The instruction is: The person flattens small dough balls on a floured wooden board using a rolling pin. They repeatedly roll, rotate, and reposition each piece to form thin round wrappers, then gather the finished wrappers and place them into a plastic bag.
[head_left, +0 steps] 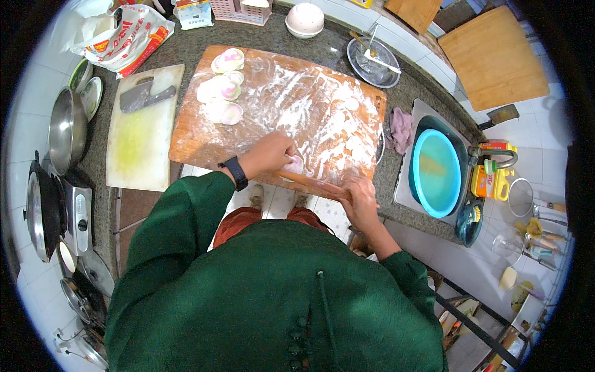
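My right hand (pixel 360 197) grips one end of a wooden rolling pin (pixel 314 182), which lies slantwise along the near edge of a floured wooden board (pixel 260 116). At the pin's other end is a small pink and white dough round (pixel 295 164). The bent fingers of my left hand (pixel 274 151) hold its upper edge; a watch is on that wrist. Thin dough wrappers (pixel 223 88), marbled pink, green and white, lie in overlapping groups at the board's far left. Flour-coated dough pieces (pixel 352 103) sit on the right side, partly lost in the flour.
Left of the board, a cleaver (pixel 146 96) rests on a pale cutting board (pixel 139 139). A metal bowl (pixel 68 130) stands beyond it. On the right are a purple cloth (pixel 400 128) and a sink holding a blue basin (pixel 437 186). A bowl with utensils (pixel 360 65) stands behind.
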`<state>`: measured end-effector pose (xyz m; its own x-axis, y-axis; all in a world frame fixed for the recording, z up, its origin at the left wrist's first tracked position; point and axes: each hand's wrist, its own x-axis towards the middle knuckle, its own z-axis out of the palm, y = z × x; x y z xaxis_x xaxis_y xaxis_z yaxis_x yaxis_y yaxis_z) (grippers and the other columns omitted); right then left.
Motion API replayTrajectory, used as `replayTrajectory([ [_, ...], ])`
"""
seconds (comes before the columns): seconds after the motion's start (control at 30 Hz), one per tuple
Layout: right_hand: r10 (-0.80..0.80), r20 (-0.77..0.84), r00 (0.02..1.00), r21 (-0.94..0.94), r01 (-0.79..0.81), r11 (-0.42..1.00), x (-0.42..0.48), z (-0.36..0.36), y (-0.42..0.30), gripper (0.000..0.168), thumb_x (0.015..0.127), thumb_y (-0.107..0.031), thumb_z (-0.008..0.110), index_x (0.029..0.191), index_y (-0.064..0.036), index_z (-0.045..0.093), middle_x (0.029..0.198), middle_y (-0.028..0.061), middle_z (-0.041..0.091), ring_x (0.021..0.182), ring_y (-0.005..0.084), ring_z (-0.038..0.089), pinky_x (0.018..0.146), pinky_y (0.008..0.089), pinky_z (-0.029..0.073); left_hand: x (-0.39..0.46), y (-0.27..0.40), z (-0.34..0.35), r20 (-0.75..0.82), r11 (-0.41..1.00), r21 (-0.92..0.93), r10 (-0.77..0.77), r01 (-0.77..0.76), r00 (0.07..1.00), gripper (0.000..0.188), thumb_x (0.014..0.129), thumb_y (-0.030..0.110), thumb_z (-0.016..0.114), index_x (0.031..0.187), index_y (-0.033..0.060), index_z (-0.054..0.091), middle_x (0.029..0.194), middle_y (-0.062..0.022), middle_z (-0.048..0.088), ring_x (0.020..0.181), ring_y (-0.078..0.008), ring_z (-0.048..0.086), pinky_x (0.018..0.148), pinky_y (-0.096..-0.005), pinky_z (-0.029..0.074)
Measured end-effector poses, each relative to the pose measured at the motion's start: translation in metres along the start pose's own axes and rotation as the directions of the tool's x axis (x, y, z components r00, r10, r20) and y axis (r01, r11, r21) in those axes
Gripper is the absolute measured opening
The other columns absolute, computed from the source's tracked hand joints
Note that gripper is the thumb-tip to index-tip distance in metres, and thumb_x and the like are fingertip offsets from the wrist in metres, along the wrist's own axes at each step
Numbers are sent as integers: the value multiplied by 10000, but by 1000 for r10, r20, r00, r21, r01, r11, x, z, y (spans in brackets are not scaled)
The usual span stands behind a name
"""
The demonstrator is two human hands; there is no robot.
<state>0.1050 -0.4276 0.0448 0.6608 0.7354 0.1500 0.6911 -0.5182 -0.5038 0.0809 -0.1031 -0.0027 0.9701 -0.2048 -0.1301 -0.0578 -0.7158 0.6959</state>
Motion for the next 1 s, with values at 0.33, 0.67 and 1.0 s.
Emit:
replayTrajectory([
  [0.33,214,-68,974,31,-213,977,-20,-14,5,345,695,-43,813,983,-34,624,1060,165,634,1075,382,562,943,463,444,-45,-39,-67,-466,888,-390,-417,242,781,277,852,72,689,1118,36,621,953,-186,690,869,-358,665,771,-420,525],
  [0.67,694,-198,693,519,-526,674,-25,-6,29,229,808,-76,787,975,-18,642,1002,72,648,958,194,601,889,323,471,23,-26,-42,-541,997,71,10,34,841,354,878,41,566,1226,5,612,1170,-246,636,1108,-421,576,969,-487,452],
  [1.0,710,-244,661,524,-526,670,-38,10,39,282,780,-139,812,973,-9,653,986,111,674,928,248,637,862,339,488,107,27,30,-149,925,303,284,-230,947,357,891,48,551,1243,18,600,1314,-154,587,1247,-325,518,1073,-411,415],
])
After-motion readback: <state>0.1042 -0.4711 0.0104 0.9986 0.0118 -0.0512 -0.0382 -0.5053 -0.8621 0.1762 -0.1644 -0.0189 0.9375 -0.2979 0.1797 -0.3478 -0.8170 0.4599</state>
